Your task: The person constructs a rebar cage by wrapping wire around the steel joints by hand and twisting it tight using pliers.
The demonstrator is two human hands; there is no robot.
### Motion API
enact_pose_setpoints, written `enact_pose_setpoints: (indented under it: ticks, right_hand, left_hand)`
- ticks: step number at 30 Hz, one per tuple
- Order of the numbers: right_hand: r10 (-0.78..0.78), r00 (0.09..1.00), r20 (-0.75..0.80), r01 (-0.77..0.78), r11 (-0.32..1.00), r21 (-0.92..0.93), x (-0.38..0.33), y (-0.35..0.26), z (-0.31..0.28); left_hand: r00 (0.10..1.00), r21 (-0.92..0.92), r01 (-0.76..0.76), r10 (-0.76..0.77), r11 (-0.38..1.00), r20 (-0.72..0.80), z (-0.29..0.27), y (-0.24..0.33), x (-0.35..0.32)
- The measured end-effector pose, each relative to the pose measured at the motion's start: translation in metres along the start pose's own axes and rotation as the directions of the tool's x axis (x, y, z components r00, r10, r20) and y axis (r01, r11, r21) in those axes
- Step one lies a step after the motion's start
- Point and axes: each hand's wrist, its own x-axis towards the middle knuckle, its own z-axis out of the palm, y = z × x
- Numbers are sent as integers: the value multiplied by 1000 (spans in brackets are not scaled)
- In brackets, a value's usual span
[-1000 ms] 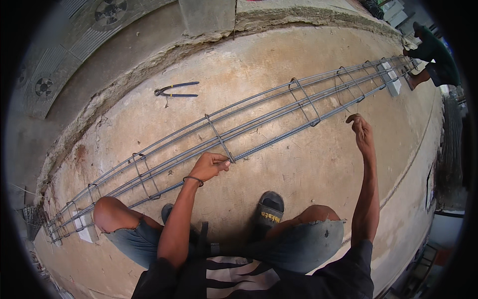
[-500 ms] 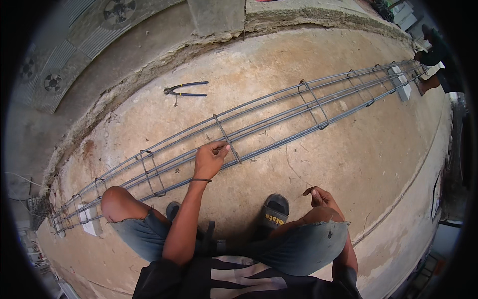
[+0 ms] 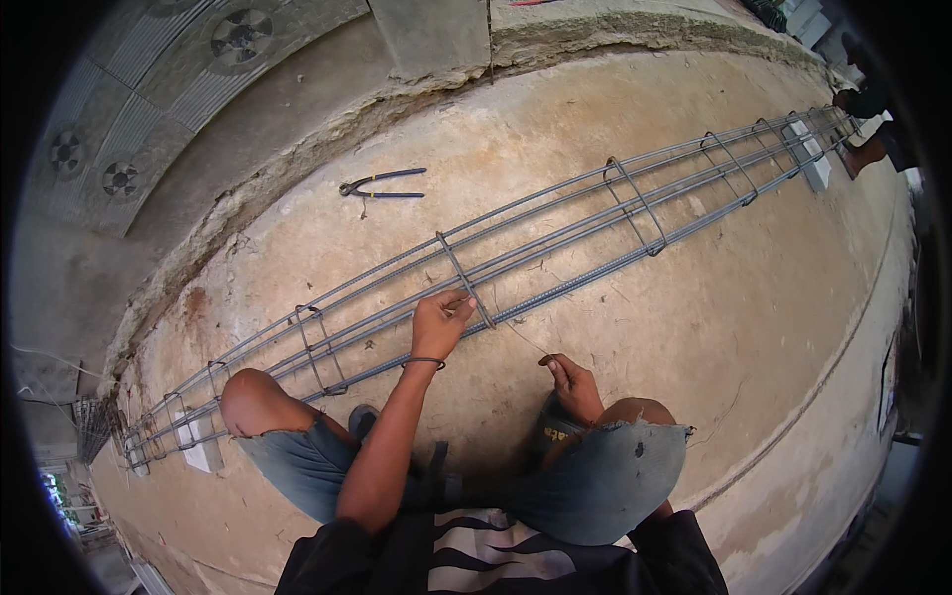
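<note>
A long cage of steel rebar with square stirrups stretches across the floor in front of me. My left hand reaches over its near side, fingers pinched beside a stirrup; whatever they pinch is too small to make out. From near that stirrup's lower corner a thin tie wire slants down to my right hand. Thumb and fingers of the right hand are closed on the wire's end, just in front of my right knee. Beyond the cage, nippers with dark blue handles lie with their handles spread.
Pale blocks prop the cage at the left and right. Another person is at its far right end. A rough concrete ledge runs along the back. Loose wire bits dot the floor.
My right hand has moved left and up toward the cage, and its wire now stretches to the stirrup. The left hand stays at the same stirrup. The whole view has shifted slightly.
</note>
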Motion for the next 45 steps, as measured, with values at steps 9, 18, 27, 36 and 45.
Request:
enact_pose_setpoints:
  ticks: [9,18,27,36,45]
  right_hand:
    - [-121,970,210,45,942,333,17,-13,16]
    - [-413,910,35,406,906,122,48,-37,30]
    - [-94,975,203,-45,806,590,72,-52,53]
    - [-363,932,23,313,832,459,60,-55,56]
    - [-278,960,-27,264,873,411,61,-70,59]
  left_hand:
    - [994,250,-92,105,964,-38,17,24,6]
    - [958,-2,-250,247,968,-146,18,15,-13]
    - [984,-44,-177,175,983,-45,15,25,2]
    - [642,238,-764,672,600,369,-21,2,-55]
    - [293,407,-908,545,-99,786,-38,-5,-35]
